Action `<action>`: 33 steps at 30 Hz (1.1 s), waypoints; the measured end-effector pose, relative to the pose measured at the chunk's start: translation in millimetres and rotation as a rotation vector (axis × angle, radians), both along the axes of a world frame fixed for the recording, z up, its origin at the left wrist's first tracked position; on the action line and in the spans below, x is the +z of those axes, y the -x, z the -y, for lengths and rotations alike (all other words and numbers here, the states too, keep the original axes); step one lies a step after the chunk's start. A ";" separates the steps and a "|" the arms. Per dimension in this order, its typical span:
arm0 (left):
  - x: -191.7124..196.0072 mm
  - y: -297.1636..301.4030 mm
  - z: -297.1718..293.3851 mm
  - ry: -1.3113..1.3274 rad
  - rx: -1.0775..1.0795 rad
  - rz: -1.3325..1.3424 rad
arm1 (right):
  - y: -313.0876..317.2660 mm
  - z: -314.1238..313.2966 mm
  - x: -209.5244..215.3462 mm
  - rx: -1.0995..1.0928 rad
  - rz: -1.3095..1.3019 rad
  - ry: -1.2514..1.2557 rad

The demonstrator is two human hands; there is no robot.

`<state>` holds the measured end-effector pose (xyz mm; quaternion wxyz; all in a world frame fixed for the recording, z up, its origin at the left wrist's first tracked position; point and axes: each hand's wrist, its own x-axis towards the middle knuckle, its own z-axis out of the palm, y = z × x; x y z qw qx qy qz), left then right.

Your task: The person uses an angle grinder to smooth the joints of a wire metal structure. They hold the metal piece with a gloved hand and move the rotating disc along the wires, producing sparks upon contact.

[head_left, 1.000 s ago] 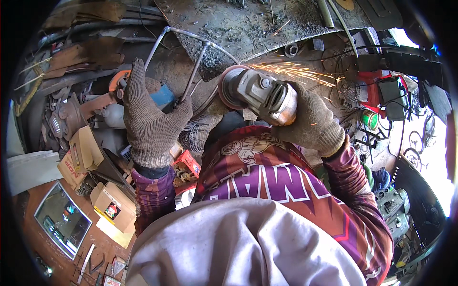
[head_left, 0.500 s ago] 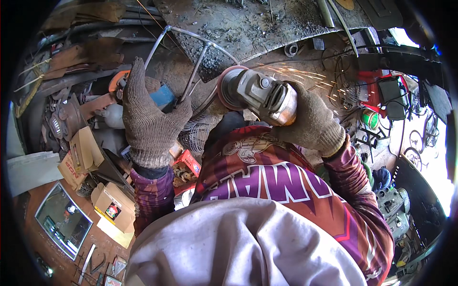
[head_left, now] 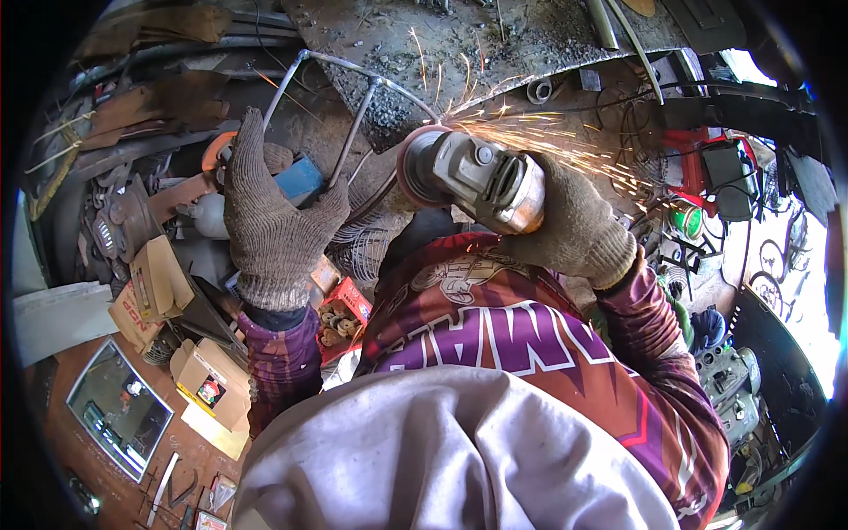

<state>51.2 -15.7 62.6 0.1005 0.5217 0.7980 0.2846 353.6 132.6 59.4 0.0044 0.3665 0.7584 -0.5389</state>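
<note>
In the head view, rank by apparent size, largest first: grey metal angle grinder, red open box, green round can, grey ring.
Grey metal angle grinder
Red open box
Green round can
Grey ring

The grinder's nearness to the camera may enlarge it.

Matt ribbed-knit gloves (head_left: 274, 212), smooth metal grinder (head_left: 482, 172), dull metal frame (head_left: 355, 129), rough gritty table (head_left: 503, 44), glossy glass pane (head_left: 119, 408)

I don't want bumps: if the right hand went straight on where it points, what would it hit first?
Probably the bent metal frame, met by the grinder in the right hand; depth is hard to judge.
</note>
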 end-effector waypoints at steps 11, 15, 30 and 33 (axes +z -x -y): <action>-1.5 5.0 2.3 0.033 0.004 0.030 | -2.5 0.2 -4.4 0.025 0.001 -0.063; 1.0 5.6 0.3 0.037 -0.013 -0.004 | -1.4 1.0 -4.2 0.025 0.068 -0.019; 15.9 -7.5 -4.1 0.085 -0.015 -0.068 | 0.6 1.1 -1.3 0.025 0.061 -0.053; 24.1 -15.8 -5.2 0.081 -0.038 -0.210 | 1.7 2.3 -1.8 0.043 0.025 -0.049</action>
